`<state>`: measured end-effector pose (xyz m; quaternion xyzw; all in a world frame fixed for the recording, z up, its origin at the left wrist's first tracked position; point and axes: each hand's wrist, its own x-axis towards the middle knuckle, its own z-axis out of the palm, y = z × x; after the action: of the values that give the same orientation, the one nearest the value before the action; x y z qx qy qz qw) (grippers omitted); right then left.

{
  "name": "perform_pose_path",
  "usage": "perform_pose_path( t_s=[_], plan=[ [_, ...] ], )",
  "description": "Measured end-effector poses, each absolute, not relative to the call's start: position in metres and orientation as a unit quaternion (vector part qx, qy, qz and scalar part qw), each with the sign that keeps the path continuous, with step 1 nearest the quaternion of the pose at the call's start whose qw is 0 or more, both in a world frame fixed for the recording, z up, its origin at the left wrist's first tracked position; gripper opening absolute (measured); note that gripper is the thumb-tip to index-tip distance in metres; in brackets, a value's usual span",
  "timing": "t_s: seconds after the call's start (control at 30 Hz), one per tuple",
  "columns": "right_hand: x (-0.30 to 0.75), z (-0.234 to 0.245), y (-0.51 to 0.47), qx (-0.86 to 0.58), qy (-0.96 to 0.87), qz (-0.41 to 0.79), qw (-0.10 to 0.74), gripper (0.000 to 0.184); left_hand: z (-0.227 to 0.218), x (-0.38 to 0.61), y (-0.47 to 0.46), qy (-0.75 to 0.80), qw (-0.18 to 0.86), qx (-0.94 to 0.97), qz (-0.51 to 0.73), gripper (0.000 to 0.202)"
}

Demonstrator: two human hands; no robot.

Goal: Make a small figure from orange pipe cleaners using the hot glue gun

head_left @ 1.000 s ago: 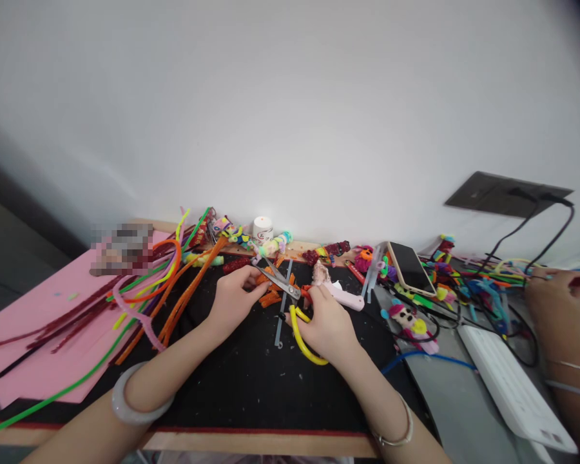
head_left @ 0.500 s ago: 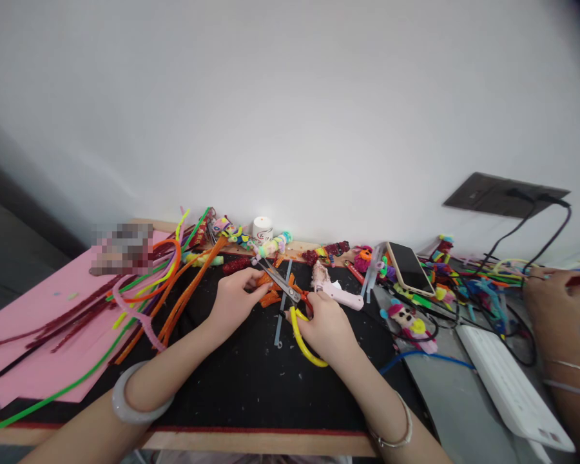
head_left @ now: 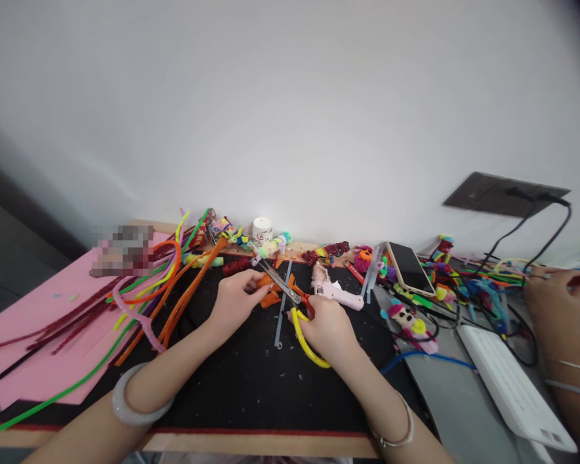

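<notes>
My right hand (head_left: 332, 325) is closed round the handles of a pair of scissors (head_left: 290, 293), whose blades point up and left. One handle loop is yellow; red shows by the fingers. Opposite it, my left hand (head_left: 239, 293) has thumb and fingertips pinched on a piece of orange pipe cleaner (head_left: 265, 281) beside the blades. More orange pieces (head_left: 269, 299) lie under and around the scissors on the black mat (head_left: 251, 386). A clear glue stick (head_left: 284, 316) passes beneath the blades. Close to my right hand lies a pale pink glue gun (head_left: 341, 295).
Long pipe cleaners (head_left: 91, 309) spread over pink sheets (head_left: 14, 341) at left. Along the wall stand a white cup (head_left: 262, 229) and fuzzy figures. A phone (head_left: 408, 267), a doll (head_left: 410, 322), a white power strip (head_left: 512, 386) and cables lie right, near another person's hand (head_left: 553, 303).
Almost nothing differs. My hands stay at the same spot, with the scissors shifted only slightly. The other person's hand has barely moved.
</notes>
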<state>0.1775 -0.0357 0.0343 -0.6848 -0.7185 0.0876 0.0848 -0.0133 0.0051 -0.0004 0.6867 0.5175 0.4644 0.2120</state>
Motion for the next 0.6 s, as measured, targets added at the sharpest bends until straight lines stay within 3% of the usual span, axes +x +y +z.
perform_pose_path(
  t_s=[0.3, 0.6],
  plan=[
    [0.1792, 0.0305, -0.0367, -0.688, -0.717, 0.085, 0.073, 0.018, 0.0031, -0.0117, 0.0025, 0.519, 0.211, 0.686, 0.464, 0.012],
    [0.1769, 0.0347, -0.0356, -0.685, -0.711, 0.085, 0.134, 0.032, 0.0042, -0.0123, 0.0038, 0.519, 0.227, 0.673, 0.476, 0.015]
  ],
)
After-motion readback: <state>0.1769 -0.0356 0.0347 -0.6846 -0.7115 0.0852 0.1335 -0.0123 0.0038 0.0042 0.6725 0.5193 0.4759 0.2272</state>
